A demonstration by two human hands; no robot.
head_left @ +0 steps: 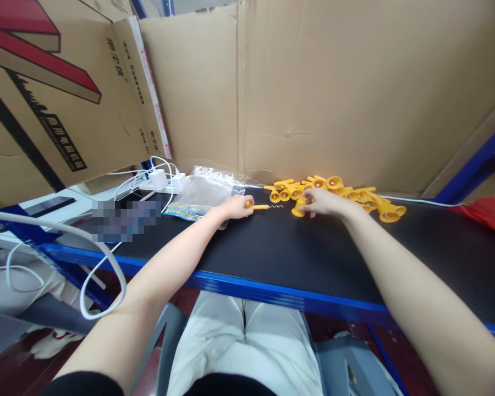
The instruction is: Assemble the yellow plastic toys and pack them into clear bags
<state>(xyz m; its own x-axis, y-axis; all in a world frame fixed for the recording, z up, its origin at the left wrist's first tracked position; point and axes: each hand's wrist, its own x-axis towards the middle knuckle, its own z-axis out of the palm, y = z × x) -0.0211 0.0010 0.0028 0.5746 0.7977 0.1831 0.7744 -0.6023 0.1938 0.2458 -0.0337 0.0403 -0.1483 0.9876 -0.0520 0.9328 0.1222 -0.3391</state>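
My left hand [237,207], fingers closed, pinches a yellow ridged plastic rod [260,207] just above the black tabletop [272,253]. From the rod's right end a thin metal coil spring [276,206] reaches toward the other hand. My right hand [318,202] is closed on a yellow horn-shaped plastic piece [298,209], its flared end facing down and left. Behind and to the right of that hand lies a loose pile of similar yellow horn-shaped pieces [390,213]; the hand hides part of it.
A clear plastic bag [208,190] lies beyond my left hand. White chargers [159,179] and cables stand left, near a blurred-out item [126,220]. A white cable [121,283] loops over my left forearm. Cardboard [313,82] walls the back; red plastic [489,214] lies far right.
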